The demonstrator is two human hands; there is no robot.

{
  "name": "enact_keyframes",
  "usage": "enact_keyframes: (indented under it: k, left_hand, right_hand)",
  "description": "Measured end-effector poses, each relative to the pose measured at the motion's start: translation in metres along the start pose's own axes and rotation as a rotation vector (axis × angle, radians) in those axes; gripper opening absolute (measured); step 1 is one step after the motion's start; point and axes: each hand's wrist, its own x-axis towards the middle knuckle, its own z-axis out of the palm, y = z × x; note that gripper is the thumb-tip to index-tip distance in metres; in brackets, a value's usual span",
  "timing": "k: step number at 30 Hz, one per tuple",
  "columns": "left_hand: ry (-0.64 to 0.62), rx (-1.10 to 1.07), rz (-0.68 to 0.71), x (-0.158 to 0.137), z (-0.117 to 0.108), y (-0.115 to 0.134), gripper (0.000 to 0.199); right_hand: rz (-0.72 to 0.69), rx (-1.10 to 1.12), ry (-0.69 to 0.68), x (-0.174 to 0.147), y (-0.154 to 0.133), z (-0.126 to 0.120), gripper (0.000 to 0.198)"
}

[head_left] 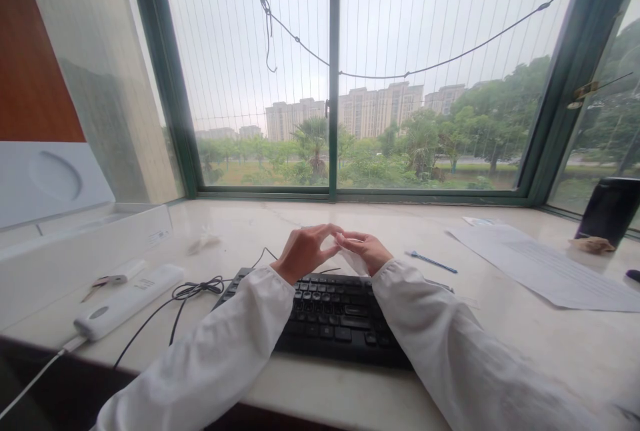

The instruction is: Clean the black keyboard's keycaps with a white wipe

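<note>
My left hand (310, 250) and my right hand (366, 251) meet at the fingertips above the far edge of a black keyboard (330, 331). A thin whitish piece (354, 262), tissue or plastic film, hangs under the fingers of my right hand, which is closed on it. The fingers of my left hand are bent into a pinch against the right fingertips. What lies between the left fingertips is too small to make out. White sleeves cover both arms and hide parts of the keyboard.
On the left lie a white power strip (130, 301), keys (103, 281), a coiled black cable (197, 288) and a crumpled tissue (204, 242). To the right are a blue pen (433, 262), paper sheets (545, 264) and a dark phone-like object (611, 208). A window (333, 151) stands behind.
</note>
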Motion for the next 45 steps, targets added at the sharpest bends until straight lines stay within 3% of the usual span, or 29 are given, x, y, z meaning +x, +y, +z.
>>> enact_keyframes:
  k: [8, 16, 27, 34, 45]
  left_hand:
    - [0.0, -0.008, 0.003, -0.001, 0.001, -0.002, 0.019]
    - [0.032, -0.03, -0.04, 0.0, 0.002, -0.003, 0.02]
    - [0.029, -0.021, -0.064, 0.0, 0.0, 0.002, 0.019]
    - [0.042, 0.012, -0.078, -0.001, 0.001, 0.0, 0.028]
    - [0.058, 0.065, -0.037, -0.002, 0.005, -0.005, 0.031]
  right_hand:
    - [-0.073, -0.051, 0.017, -0.004, -0.004, 0.003, 0.04]
    - [-0.039, 0.014, -0.066, 0.0, -0.004, 0.001, 0.044]
    - [-0.045, 0.025, -0.075, 0.005, 0.002, 0.0, 0.044]
    - [-0.066, 0.068, 0.091, 0.004, 0.0, 0.001, 0.046]
    - [-0.092, -0.016, 0.048, 0.004, 0.004, 0.0, 0.049]
